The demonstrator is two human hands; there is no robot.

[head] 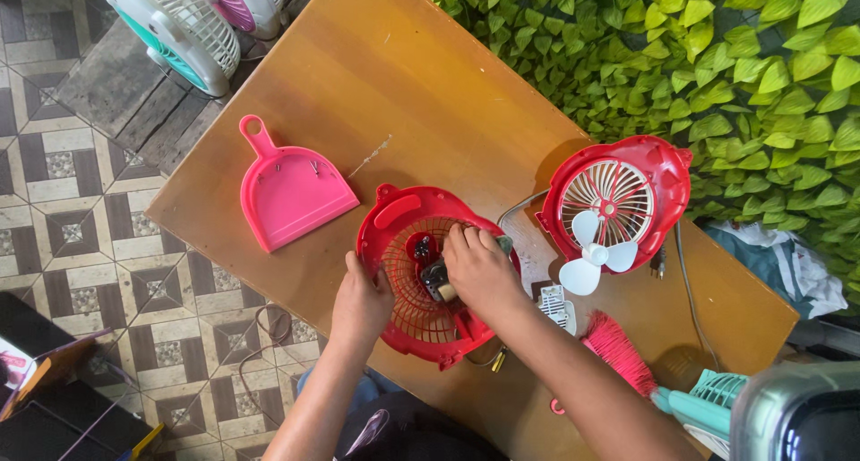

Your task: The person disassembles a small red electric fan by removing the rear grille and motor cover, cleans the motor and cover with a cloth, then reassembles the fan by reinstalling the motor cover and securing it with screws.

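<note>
Left hand is gripping the red fan housing rim, frame centre on bench | right hand is pinching the small motor inside | housing is probably light, brittle plastic; rim seems safest.

We grip the red fan housing at its rim with our left hand, while our right hand presses into its middle, on the small dark motor. A pink dustpan lies beyond our left hand; a red grille with a white blade stands beyond our right.
</note>
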